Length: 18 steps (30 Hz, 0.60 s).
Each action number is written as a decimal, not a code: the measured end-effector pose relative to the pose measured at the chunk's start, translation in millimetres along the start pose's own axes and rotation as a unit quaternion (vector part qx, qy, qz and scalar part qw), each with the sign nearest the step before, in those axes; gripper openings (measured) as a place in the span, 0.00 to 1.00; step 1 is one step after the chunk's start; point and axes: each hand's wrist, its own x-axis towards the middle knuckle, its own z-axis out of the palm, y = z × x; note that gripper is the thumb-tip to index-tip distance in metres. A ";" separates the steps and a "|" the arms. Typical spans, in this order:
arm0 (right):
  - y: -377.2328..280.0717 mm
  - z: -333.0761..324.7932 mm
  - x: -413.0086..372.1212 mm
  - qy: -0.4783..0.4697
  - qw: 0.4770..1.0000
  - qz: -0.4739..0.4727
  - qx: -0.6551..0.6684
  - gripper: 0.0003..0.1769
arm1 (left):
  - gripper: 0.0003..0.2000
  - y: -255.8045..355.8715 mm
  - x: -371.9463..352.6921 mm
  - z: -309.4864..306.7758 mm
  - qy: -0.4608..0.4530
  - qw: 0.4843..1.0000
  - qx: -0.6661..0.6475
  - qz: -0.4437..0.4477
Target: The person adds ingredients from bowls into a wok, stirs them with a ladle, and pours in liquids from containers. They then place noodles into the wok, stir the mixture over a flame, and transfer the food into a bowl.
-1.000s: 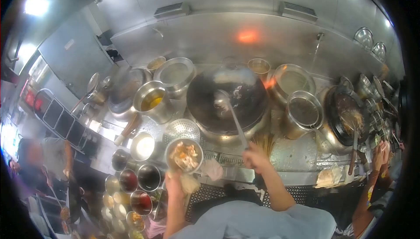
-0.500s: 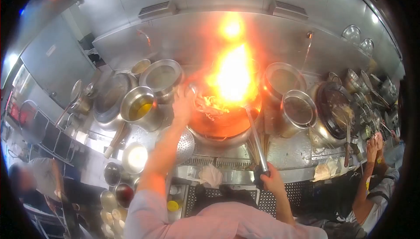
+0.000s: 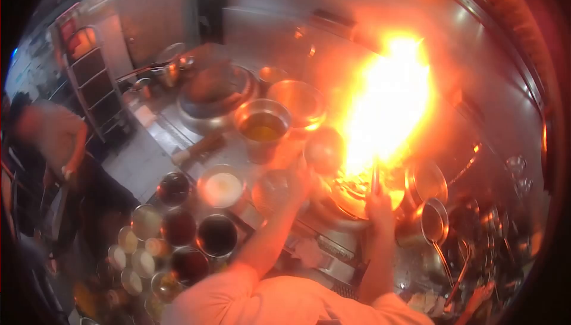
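A wok (image 3: pixel 352 207) sits on the range with food (image 3: pixel 355 184) in it, under a tall bright flame (image 3: pixel 389 99). My right hand (image 3: pixel 380 205) is closed around a long-handled metal wok utensil (image 3: pixel 376 175); the flame and food hide its head. At the wok's left side, my left hand (image 3: pixel 299 183) is closed at the edge of a round metal bowl (image 3: pixel 325 150), which looks tilted. Motion blurs those fingers. A perforated strainer (image 3: pixel 270 193) lies beside my left forearm.
A pot of yellow liquid (image 3: pixel 262 127) and a wide pot (image 3: pixel 296 100) stand left of the wok. Several seasoning containers (image 3: pixel 178 227) crowd the lower left. More pots (image 3: pixel 433 221) are at right. A person (image 3: pixel 53 140) is at far left; another person's hand (image 3: pixel 480 296) shows lower right.
The view has swung left and tilted. The flame is larger. My right hand has moved up close to the wok. A round bowl now shows by my left hand.
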 end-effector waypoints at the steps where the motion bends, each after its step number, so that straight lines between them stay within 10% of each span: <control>1: -8.0 12.6 53.9 -0.014 0.999 -0.010 0.027 0.13 | 0.26 -10.9 -22.7 -6.0 -0.012 0.999 0.022 -0.048; 5: -4.1 120.4 254.7 -0.112 0.961 -0.064 0.244 0.08 | 0.26 20.7 -63.7 -135.3 -0.098 0.862 -0.328 -0.373; 7: -91.6 148.4 255.7 -0.099 0.966 0.183 0.151 0.09 | 0.22 -21.2 -100.5 -152.6 -0.098 0.864 -0.345 -0.354; 13: -60.2 224.8 276.8 -0.153 0.590 0.127 0.782 0.06 | 0.18 -57.3 -158.5 -255.0 -0.010 0.790 -0.403 -0.461; 18: -48.3 186.5 239.2 -0.176 0.480 0.114 0.852 0.08 | 0.15 -45.3 -179.2 -321.7 0.032 0.810 -0.277 -0.516</control>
